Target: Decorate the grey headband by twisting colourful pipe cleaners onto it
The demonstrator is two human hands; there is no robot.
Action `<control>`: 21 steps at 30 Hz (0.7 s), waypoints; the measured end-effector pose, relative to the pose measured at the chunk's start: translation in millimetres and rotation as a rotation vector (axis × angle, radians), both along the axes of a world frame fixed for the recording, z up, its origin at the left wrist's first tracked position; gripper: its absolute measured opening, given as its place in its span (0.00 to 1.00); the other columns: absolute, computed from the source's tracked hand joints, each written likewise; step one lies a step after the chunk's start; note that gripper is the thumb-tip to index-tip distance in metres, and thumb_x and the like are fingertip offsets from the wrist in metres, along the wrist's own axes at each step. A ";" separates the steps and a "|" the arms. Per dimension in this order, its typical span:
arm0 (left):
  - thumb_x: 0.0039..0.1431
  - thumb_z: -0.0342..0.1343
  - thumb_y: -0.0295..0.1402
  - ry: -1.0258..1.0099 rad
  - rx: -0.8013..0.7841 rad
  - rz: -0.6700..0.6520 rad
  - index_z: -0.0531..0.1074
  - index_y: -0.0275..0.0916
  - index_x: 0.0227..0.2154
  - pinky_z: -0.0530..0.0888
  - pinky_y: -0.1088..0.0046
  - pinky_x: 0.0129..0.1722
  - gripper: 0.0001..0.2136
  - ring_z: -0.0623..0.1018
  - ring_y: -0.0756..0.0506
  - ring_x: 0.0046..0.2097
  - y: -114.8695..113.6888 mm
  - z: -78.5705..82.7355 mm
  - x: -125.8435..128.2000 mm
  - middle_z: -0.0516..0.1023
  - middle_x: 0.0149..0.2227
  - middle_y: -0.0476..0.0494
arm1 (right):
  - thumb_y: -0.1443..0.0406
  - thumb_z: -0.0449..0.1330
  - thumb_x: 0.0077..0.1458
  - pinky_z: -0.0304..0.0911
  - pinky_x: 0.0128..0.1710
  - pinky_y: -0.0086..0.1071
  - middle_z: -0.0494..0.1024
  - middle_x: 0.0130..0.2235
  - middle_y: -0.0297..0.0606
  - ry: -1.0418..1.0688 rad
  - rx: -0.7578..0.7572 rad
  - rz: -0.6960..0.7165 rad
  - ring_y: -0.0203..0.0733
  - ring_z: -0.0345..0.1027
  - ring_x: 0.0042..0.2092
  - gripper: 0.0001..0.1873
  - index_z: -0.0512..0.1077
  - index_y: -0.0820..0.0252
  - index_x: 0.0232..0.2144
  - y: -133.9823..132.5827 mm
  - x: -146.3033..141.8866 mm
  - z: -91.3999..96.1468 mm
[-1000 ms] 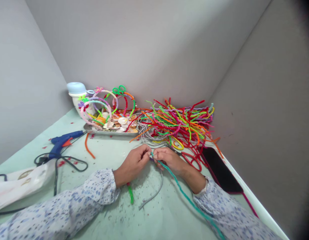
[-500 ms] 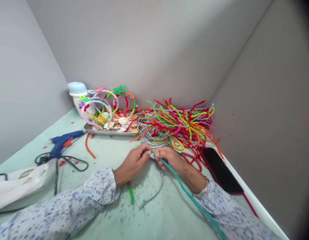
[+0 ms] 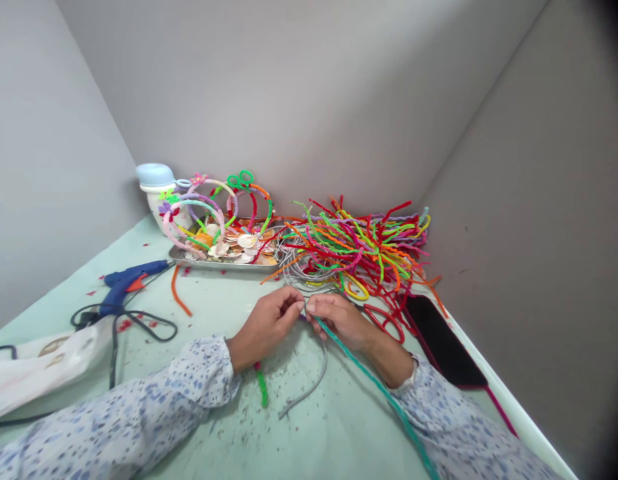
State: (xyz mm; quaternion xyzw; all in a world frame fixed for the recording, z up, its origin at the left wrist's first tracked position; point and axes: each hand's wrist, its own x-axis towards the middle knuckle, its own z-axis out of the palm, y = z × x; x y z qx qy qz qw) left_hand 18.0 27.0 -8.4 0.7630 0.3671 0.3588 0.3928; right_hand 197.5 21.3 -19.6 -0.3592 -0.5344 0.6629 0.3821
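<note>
My left hand (image 3: 269,323) and my right hand (image 3: 339,319) meet at the middle of the table, fingertips pinched together. Between them they grip the end of a grey headband (image 3: 313,385), which curves down onto the table, and a teal pipe cleaner (image 3: 383,393) that trails back toward my right sleeve. A green pipe cleaner (image 3: 261,390) lies under my left wrist. Just behind my hands sits a big heap of coloured pipe cleaners (image 3: 363,250).
A metal tray (image 3: 213,261) with shells and wrapped headbands (image 3: 209,207) stands at the back, beside a white jar (image 3: 161,193). A blue glue gun (image 3: 126,283) with black cord lies left. A black phone (image 3: 441,340) rests at the right edge. Red scissors (image 3: 383,320) lie near my right hand.
My hands stay nearly in place, fingertips working the teal pipe cleaner at the headband's end; its trailing length has shifted slightly.
</note>
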 end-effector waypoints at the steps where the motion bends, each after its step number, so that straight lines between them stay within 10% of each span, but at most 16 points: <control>1: 0.62 0.47 0.33 -0.002 -0.005 -0.002 0.69 0.37 0.34 0.68 0.74 0.34 0.08 0.72 0.49 0.32 0.0 0.0 -0.2 0.74 0.30 0.48 | 0.62 0.58 0.52 0.57 0.19 0.25 0.67 0.22 0.30 0.003 -0.001 -0.002 0.30 0.59 0.20 0.09 0.69 0.63 0.26 0.1 -0.1 -0.3; 21: 0.60 0.45 0.29 0.027 -0.015 0.020 0.68 0.37 0.31 0.63 0.77 0.29 0.07 0.65 0.51 0.28 -0.1 2.0 0.3 0.67 0.25 0.52 | 0.66 0.56 0.48 0.56 0.17 0.24 0.68 0.22 0.30 0.024 -0.011 -0.016 0.30 0.59 0.19 0.06 0.69 0.63 0.23 0.4 -0.9 -1.0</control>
